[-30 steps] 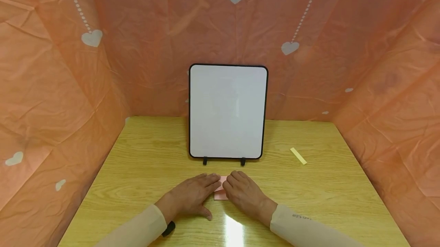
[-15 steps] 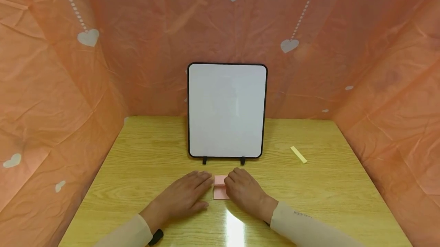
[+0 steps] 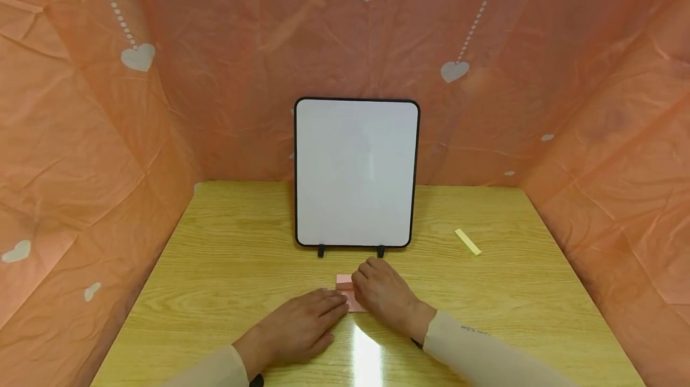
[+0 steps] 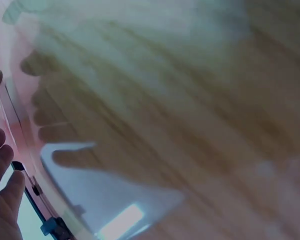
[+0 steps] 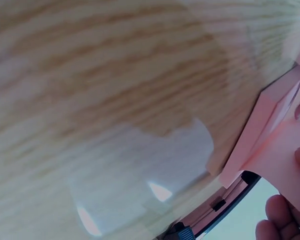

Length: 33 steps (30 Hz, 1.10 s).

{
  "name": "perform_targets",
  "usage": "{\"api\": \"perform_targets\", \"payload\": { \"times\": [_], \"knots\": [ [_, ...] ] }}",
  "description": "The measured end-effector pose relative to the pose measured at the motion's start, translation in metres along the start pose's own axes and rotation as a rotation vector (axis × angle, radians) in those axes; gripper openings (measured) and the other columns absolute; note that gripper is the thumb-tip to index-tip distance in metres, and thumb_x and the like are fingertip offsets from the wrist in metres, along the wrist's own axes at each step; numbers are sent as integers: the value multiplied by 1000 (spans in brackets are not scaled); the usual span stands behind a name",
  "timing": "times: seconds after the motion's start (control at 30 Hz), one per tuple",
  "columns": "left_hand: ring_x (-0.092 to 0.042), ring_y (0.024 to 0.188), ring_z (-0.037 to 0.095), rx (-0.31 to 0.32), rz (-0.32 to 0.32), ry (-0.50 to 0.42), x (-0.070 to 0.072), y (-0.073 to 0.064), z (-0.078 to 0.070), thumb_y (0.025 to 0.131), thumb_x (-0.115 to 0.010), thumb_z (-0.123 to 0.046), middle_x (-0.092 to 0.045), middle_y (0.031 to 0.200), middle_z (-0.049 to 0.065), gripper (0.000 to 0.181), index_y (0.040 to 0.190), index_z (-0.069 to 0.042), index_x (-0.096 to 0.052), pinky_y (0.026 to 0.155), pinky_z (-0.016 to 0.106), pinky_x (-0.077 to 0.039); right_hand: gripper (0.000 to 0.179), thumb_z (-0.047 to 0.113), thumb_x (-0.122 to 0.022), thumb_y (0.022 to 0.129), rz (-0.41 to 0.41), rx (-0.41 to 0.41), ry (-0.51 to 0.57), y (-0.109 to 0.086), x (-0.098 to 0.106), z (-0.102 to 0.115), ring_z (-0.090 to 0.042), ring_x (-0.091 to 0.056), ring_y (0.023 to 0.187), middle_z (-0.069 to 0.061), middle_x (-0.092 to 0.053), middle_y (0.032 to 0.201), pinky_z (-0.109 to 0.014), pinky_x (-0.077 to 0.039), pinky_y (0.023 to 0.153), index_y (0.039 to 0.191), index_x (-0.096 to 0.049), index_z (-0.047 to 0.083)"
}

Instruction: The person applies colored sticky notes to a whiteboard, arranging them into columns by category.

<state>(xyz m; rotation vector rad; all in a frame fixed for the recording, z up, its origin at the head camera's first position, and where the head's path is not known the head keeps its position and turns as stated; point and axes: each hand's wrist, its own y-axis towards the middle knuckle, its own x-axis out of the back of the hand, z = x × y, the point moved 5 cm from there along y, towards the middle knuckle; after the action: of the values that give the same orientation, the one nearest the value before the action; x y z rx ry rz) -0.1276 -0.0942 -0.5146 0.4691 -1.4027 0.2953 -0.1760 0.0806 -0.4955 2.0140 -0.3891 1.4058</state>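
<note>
A pink sticky note pad (image 3: 358, 305) lies on the table in front of the whiteboard, partly covered by both hands. My right hand (image 3: 385, 294) pinches its top sheet (image 5: 282, 157), which is bent up from the pad (image 5: 257, 120) in the right wrist view. The lifted part of the sheet (image 3: 343, 280) also shows left of the right fingers in the head view. My left hand (image 3: 304, 324) rests its extended fingertips on the near left part of the pad. In the left wrist view, the left fingers (image 4: 2, 167) show at the left edge.
A whiteboard (image 3: 356, 171) with a black frame stands upright on small black feet behind the hands. To the right, a thin yellow strip (image 3: 468, 242) lies on the wooden table (image 3: 232, 225). Orange cloth (image 3: 242, 75) with white hearts surrounds the table's back and sides.
My left hand drew back left from the pad, then came down onto its near part. The right hand shifted slightly away from me, and the pink sheet now stands more raised.
</note>
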Motion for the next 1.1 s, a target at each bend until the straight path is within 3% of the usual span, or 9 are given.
{"api": "perform_targets", "payload": {
  "times": [0.23,0.5,0.77,1.1],
  "knots": [
    [-49,149,18,-25,39,17,-6,3,-4,110,-48,-43,-53,160,5,56,156,-10,-53,122,32,-43,10,26,-73,99,23,-6,0,3,0,-2,-13,-56,86,7,-66,91,-28,-48,77,93,-68,19],
    [-52,147,17,-9,17,-8,-5,7,-4,109,-52,-39,-55,159,4,52,153,-10,-57,121,32,-45,15,26,-73,98,17,116,-30,-1,1,3,-14,-56,89,6,-67,92,-29,-52,84,89,-65,19],
    [-51,147,20,-17,8,7,-6,8,-5,110,-50,-42,-57,156,4,52,150,-10,-60,122,33,-43,12,19,-72,100,-6,37,-3,4,1,-1,-16,-56,91,4,-65,95,-29,-52,85,92,-65,16],
    [-42,154,20,-24,99,-8,-11,1,-5,113,-36,-51,-43,167,6,64,160,-9,-46,124,33,-40,6,9,-68,98,21,17,-21,8,-3,-5,-21,-55,97,0,-65,99,-33,-51,91,96,-64,13]
  ]
}}
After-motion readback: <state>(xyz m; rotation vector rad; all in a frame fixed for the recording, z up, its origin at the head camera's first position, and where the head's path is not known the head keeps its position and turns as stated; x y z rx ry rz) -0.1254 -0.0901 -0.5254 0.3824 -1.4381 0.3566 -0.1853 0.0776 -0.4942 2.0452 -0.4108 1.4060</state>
